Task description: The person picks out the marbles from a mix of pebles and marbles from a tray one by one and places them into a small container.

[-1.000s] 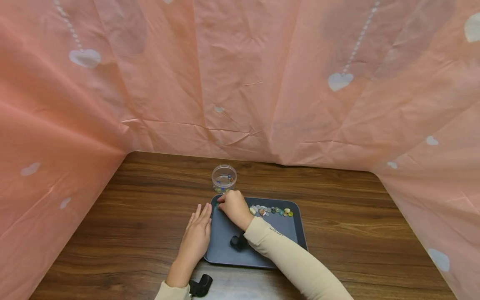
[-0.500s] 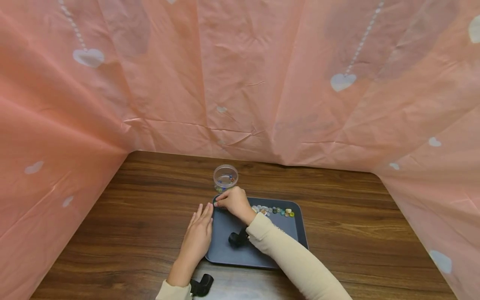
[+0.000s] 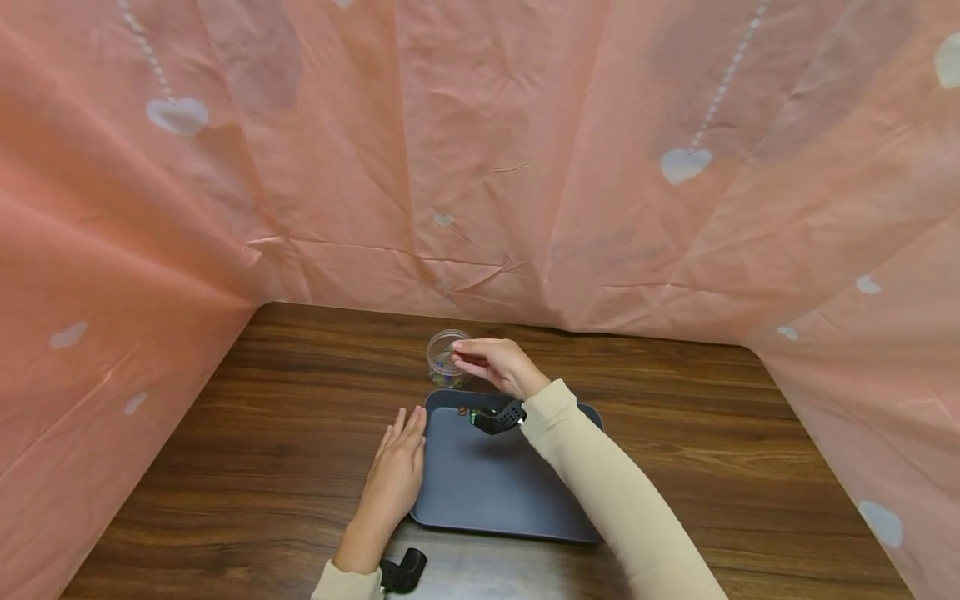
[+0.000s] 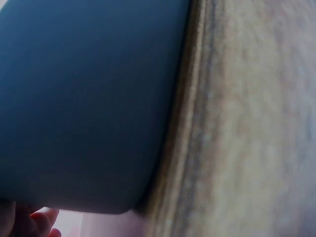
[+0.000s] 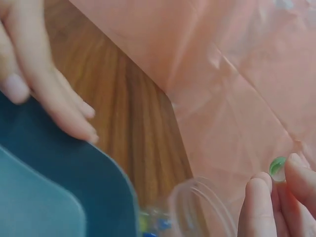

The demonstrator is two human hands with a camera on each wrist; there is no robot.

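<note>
My right hand (image 3: 501, 364) is at the rim of a clear round plastic tub (image 3: 437, 363). In the right wrist view its thumb and fingers pinch a green glass marble (image 5: 278, 169). Colourful marbles lie low inside the tub. My left hand (image 3: 396, 469), fingers straight, rests along the left edge of a dark grey tray (image 3: 495, 492). Inside the tray's far edge, a reddish marble (image 3: 462, 411) and a green marble (image 3: 473, 415) show. The right wrist and its black camera hide the rest of that row. The left wrist view shows mostly the tray's outer wall (image 4: 89, 98).
The tray and tub stand on a brown wood-grain table (image 3: 300, 400). Pink cloth (image 3: 480, 167) with pale hearts hangs behind the table and on both sides. The tub stands just beyond the tray's far left corner.
My right hand has moved from the tray's far left corner, up and to the right, to the tub, carrying the green marble. The left hand has stayed on the tray edge.
</note>
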